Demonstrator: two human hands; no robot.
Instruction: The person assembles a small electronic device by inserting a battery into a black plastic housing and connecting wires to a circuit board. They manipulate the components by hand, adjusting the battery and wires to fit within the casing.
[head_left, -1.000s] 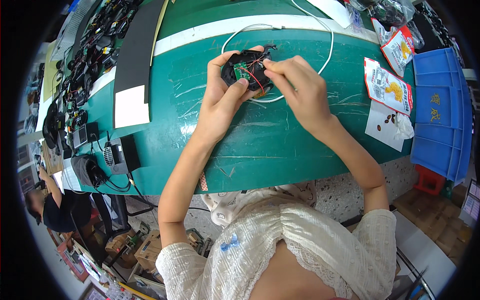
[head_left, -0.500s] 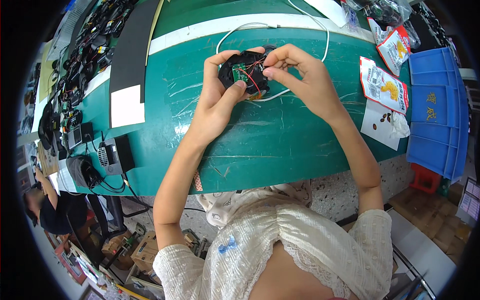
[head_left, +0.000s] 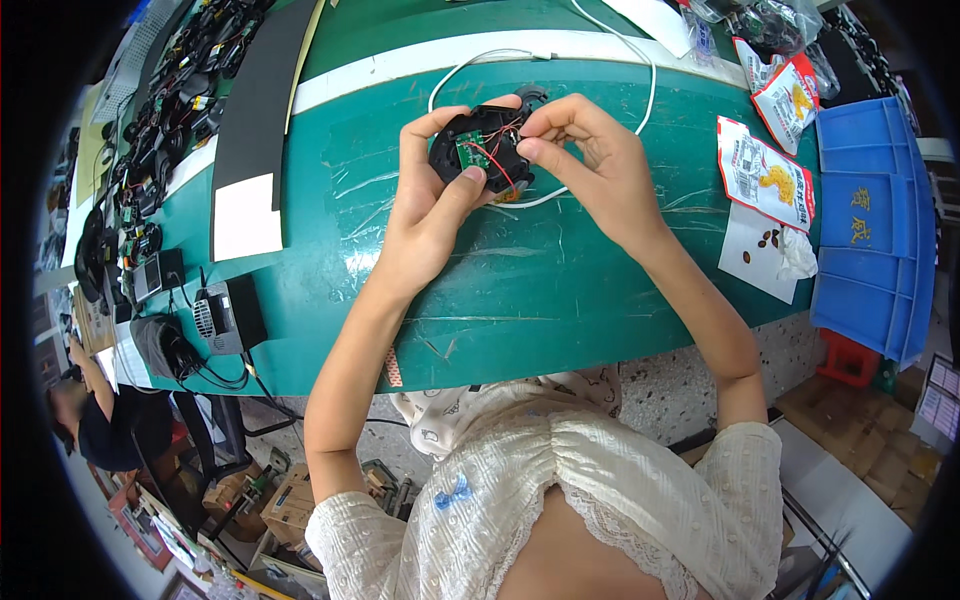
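Two hands work together above the far middle of the green worktop [head_left: 560, 300], both closed on one item.

Item held: black housing [head_left: 478, 150], rounded, open side up, with a small green circuit board [head_left: 472, 151] inside and thin red wires [head_left: 497, 160] crossing it. It sits raised off the worktop between the hands.

Left hand [head_left: 425, 200]: wrapped around the left edge of the housing, thumb pressed on the near rim, fingers curled over the far rim.

Right hand [head_left: 590, 165]: fingertips pinched at the right side of the housing, at the red wires; whether it grips a wire or only touches the shell cannot be told.

Attached: white cable [head_left: 640, 70], looping far across the worktop and back under the hands.

Risks, as judged:
- Red wires look thin; a hard pull by the pinching fingers could tear one off the board.
- White cable lies slack; a snag on it could jerk the housing from the left hand.
- Thumb close to the board may press on components.

Nearby: snack packets [head_left: 765, 175] to the right, blue bins [head_left: 870, 240] at the far right, black sheet [head_left: 262, 90] to the left, black parts [head_left: 160, 120] at the far left.
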